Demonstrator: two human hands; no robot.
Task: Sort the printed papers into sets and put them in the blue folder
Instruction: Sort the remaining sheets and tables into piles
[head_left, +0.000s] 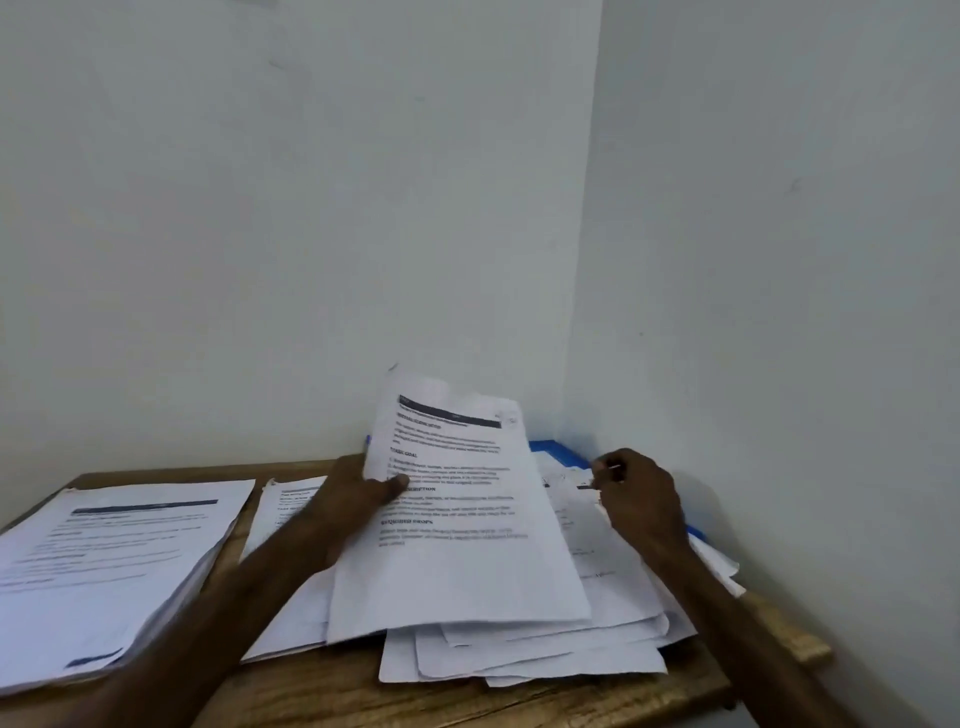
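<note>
A: Where the wooden table (337, 696) meets the corner of the two white walls (311, 208), we mark the blue folder (561, 451). How much of it shows?

B: Only a blue edge at the far side and a short strip beside the right wrist. A loose pile of printed papers (530, 660) lies fanned out on top of it and covers the rest.

A: How do we label the left hand (358, 499)?

B: It is raised over the pile and grips a printed sheet (467, 561) by its left edge. The thumb (396, 483) presses on the printed face, and the fingers lie behind the paper, out of sight. The sheet stands tilted, with its dark header bar uppermost and its lower edge down on the pile. Behind its top we see the corner of a second leaf.

A: And the right hand (644, 501)?

B: It sits over the far right of the pile, just beside the folder's edge, with its fingers curled inward. A thin pale sliver shows at the fingertips, but we cannot tell whether they pinch anything.

A: What else do we note on the table?

B: A thick stack (114, 561) lies at the left, its top page bearing a dark header bar. A thinner stack (288, 506) lies between it and the pile, partly hidden by the left forearm. Bare wood separates the two stacks.
</note>
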